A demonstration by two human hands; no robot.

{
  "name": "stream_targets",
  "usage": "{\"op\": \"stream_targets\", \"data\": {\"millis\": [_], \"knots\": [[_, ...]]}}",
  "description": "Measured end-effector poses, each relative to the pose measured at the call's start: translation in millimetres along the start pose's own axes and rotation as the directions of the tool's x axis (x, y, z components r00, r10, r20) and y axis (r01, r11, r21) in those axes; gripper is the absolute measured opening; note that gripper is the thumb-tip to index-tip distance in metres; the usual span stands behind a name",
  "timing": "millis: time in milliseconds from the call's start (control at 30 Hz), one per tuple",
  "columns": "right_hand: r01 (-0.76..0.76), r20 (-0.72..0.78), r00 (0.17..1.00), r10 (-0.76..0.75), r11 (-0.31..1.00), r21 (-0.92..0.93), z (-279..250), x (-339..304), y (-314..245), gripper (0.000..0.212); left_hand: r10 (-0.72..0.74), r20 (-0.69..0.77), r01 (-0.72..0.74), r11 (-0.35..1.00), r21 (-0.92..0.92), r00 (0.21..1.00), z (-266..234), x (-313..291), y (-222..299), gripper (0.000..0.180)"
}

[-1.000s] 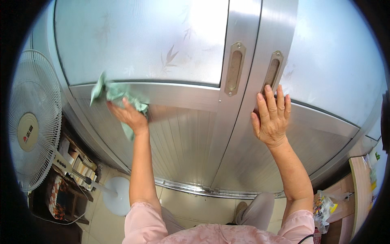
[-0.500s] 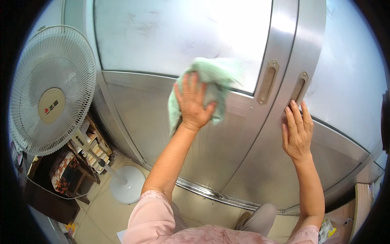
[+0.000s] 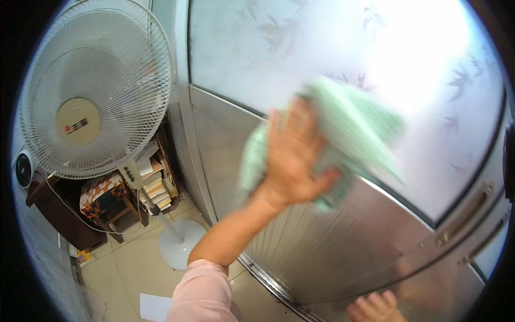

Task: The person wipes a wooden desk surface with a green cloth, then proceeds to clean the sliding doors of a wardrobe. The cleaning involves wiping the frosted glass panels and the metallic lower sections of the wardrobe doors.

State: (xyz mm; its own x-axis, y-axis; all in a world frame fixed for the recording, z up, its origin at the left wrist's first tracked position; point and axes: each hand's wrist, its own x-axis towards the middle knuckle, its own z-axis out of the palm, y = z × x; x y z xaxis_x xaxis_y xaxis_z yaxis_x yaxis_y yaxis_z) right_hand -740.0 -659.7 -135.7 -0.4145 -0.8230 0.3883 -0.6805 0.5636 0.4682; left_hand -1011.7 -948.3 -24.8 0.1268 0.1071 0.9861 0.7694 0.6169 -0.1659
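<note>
My left hand [image 3: 295, 155] presses a pale green cloth [image 3: 354, 123] with fingers outspread, holding it over the lower edge of a frosted glass pane [image 3: 257, 59] and the metal panel below. Hand and cloth are smeared by motion. The cloth bunches around the palm, and a loose flap hangs out to the right. My right hand [image 3: 375, 308] shows only partly at the bottom edge, fingers apart and holding nothing, near the lower metal panel [image 3: 343, 252] of the sliding door. Whether it touches the panel I cannot tell.
A white standing fan [image 3: 96, 91] is close on the left, its round base [image 3: 179, 244] on the tiled floor. Behind it are a patterned stool [image 3: 102, 193] and stacked papers [image 3: 155, 185]. Recessed door handles [image 3: 466, 214] lie at right; a floor track [image 3: 268, 282] runs below.
The view has turned left, bringing the fan nearer. My right hand has left the door handle and dropped lower. My left hand still presses the cloth, which has shifted right in the view.
</note>
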Motion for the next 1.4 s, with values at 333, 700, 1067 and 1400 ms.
{"op": "stream_targets", "data": {"millis": [333, 700, 1067, 1400], "knots": [[-0.172, 0.102, 0.985, 0.139, 0.719, 0.674, 15.7, 62.6, -0.7, 0.040, -0.518, 0.062, 0.520, 0.853, -0.036, 0.853, -17.7, 28.0, -67.9, 0.061], [-0.387, 0.236, 0.920, 0.313, 0.627, 0.676, -87.5, 156.5, 34.3, 0.046, -0.934, -0.171, 0.920, 0.344, -0.186, 0.314, -28.7, 153.9, -191.2, 0.063], [-0.549, 0.411, 0.833, 0.371, 0.654, 0.521, -208.3, 258.5, 93.6, 0.033, -0.560, -0.060, 0.561, 0.827, 0.006, 0.826, -8.8, 260.7, -138.8, 0.049], [-0.614, -0.225, 0.720, 0.657, 0.754, 0.235, -292.8, 219.6, 159.4, 0.030, -0.270, 0.226, 0.303, 0.945, -0.124, 0.936, -4.9, 316.3, -53.2, 0.077]]}}
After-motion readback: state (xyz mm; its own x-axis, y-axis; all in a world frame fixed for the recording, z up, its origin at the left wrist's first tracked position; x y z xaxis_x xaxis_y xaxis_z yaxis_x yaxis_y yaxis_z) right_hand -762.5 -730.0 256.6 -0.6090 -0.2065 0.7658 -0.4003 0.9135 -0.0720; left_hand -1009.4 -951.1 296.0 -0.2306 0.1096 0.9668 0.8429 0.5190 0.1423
